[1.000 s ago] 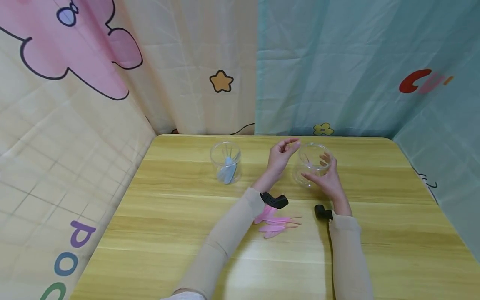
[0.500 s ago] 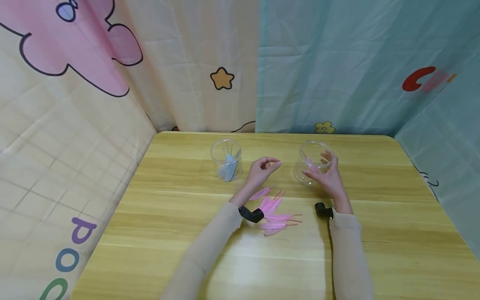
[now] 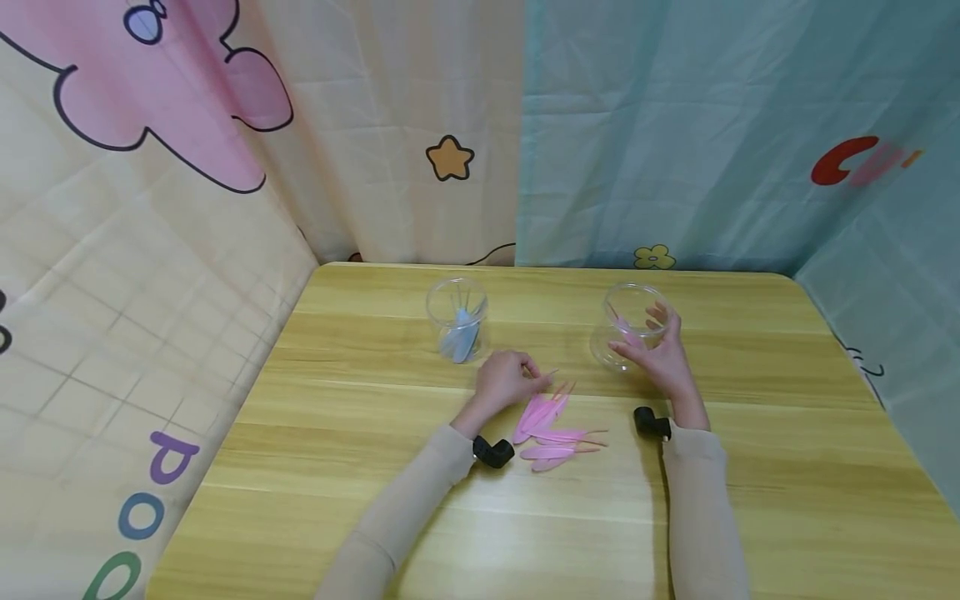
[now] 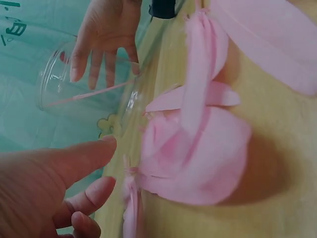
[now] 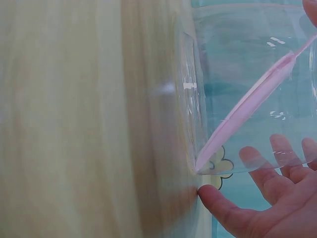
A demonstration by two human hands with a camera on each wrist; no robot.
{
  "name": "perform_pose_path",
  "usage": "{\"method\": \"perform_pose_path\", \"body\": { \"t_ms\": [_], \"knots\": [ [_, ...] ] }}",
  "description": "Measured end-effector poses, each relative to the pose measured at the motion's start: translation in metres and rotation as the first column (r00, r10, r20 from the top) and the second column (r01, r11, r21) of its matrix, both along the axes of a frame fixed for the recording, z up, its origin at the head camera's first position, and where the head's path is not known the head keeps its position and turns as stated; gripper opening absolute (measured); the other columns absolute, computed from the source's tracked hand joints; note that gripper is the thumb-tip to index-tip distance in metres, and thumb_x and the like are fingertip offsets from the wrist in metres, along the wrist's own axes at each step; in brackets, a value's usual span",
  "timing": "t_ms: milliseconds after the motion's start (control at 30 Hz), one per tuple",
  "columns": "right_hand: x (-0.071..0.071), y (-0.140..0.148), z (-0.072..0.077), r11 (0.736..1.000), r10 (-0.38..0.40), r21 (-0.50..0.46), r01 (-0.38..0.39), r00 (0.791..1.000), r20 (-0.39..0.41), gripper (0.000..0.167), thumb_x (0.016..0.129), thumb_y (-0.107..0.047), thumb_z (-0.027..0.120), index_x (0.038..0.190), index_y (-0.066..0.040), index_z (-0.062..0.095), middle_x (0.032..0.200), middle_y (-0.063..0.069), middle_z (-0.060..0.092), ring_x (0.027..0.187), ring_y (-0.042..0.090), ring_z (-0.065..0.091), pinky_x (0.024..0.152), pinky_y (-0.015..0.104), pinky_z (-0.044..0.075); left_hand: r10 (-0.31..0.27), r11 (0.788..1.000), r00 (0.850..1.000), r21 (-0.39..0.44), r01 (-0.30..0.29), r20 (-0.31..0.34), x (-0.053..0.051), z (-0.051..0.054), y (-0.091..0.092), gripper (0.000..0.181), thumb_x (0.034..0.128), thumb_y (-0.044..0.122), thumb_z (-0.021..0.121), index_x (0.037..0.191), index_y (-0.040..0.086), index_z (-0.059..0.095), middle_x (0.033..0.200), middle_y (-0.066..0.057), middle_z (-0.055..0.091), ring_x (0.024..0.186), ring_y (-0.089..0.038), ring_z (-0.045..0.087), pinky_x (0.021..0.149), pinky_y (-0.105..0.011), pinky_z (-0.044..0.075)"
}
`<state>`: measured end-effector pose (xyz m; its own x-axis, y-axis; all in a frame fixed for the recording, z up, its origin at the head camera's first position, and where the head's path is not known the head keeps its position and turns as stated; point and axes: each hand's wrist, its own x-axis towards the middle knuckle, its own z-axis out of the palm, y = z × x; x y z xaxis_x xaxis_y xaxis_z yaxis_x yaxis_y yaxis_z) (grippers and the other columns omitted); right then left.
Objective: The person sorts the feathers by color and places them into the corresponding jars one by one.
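Observation:
Several pink feathers (image 3: 542, 417) lie on the table, also large in the left wrist view. My left hand (image 3: 506, 382) hovers low at their upper left, thumb and fingers apart. In the left wrist view its fingertips (image 4: 104, 146) are close to the stem of one feather (image 4: 130, 206), with no clear contact. My right hand (image 3: 663, 354) holds a clear round container (image 3: 633, 329) standing upright, thumb on the near side and fingers around the far right side. Inside leans a single pink feather (image 5: 247, 109), stem up.
A second clear container (image 3: 457, 300) stands to the left with several pale blue feathers (image 3: 460, 337) in it. The wooden table (image 3: 337, 467) ends at printed curtains (image 3: 390, 167) behind and at the sides.
From beside the right container, my left hand has moved left and toward me, down to the pink feathers. A pink feather now shows clearly inside that container. The right hand stays.

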<state>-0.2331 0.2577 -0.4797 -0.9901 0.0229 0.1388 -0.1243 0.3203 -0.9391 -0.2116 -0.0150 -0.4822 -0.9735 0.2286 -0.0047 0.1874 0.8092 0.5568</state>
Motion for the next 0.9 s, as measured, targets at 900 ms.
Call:
{"method": "perform_pose_path", "body": {
  "t_ms": [900],
  "knots": [
    [-0.001, 0.0, -0.001, 1.0, -0.006, 0.011, 0.006, 1.0, -0.003, 0.104, 0.075, -0.022, 0.082, 0.148, -0.017, 0.008, 0.149, 0.015, 0.021, 0.132, 0.038, 0.023, 0.103, 0.06, 0.022, 0.02, 0.983, 0.997, -0.181, -0.033, -0.077, 0.004, -0.006, 0.012, 0.021, 0.079, 0.04, 0.072, 0.065, 0.025, 0.065, 0.074, 0.009, 0.053, 0.073, -0.013, 0.046, 0.062, -0.028, 0.038]
  ]
}}
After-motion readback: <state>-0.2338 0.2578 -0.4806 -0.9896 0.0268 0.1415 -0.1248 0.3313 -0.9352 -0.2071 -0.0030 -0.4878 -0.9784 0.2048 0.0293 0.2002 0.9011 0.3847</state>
